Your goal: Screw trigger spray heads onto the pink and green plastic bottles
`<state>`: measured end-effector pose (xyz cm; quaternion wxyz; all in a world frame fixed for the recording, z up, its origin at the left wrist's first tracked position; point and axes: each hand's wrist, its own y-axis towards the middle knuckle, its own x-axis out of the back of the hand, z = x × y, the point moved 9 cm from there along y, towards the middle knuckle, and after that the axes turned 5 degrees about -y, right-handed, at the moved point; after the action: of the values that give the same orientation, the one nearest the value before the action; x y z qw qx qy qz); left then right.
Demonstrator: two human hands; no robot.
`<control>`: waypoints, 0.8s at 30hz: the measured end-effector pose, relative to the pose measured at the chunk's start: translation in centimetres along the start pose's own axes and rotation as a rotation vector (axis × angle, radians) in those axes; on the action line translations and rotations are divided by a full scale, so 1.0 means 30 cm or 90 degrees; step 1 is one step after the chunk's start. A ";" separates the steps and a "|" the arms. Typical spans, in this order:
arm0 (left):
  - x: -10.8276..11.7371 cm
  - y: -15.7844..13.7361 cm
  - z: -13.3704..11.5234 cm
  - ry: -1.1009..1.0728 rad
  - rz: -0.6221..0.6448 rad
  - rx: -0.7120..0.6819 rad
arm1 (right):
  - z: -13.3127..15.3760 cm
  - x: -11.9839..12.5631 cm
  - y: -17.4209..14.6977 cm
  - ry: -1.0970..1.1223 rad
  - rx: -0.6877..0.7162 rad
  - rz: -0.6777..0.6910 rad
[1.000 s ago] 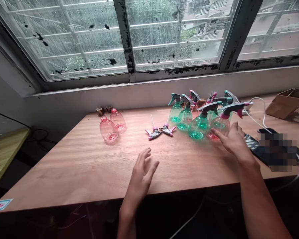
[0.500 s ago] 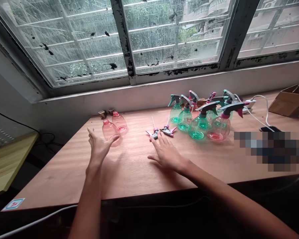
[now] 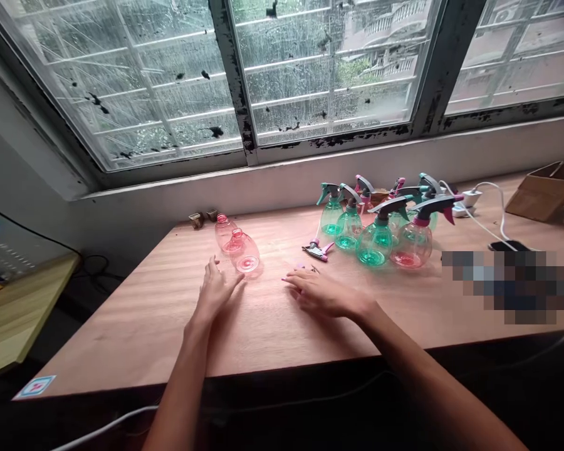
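Two pink transparent bottles without tops are on the wooden table: a nearer bottle, which looks tilted with its round base showing, and a farther bottle behind it. My left hand is just short of the nearer one, thumb and fingers apart, its thumb tip close to the base. My right hand is closed over a pink-and-grey trigger spray head, which it mostly covers. Another trigger spray head lies behind that hand.
Several assembled spray bottles, green and pink, stand together at the right. Farther right are white cables, a cardboard box and a blurred patch. Two small brown objects sit at the back left, below the window.
The nearer pink bottle has shifted right and tilted, and my left hand has moved right. My right hand has closed on one spray head and drawn it nearer.
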<state>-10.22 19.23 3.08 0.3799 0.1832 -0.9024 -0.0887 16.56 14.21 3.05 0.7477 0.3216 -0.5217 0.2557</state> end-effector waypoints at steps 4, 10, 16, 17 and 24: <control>-0.050 -0.001 -0.034 -0.023 0.051 0.009 | -0.052 0.082 -0.134 0.125 -0.081 -0.095; -0.128 0.033 -0.161 -0.125 0.078 -0.027 | -0.166 -0.043 -0.245 0.164 -0.314 -0.127; -0.146 -0.105 -0.190 -0.220 0.089 0.011 | -0.173 -0.036 -0.308 0.197 -0.336 -0.297; -0.140 -0.152 -0.188 -0.238 0.080 0.020 | -0.173 -0.025 -0.314 0.218 -0.327 -0.321; -0.153 -0.461 -0.190 -0.381 -0.009 0.073 | -0.177 -0.018 -0.344 0.457 -0.336 -0.391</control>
<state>0.47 8.25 -0.08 0.0855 0.1764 -0.9764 -0.0907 27.07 11.32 -0.99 0.9746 0.1533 -0.1618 -0.0207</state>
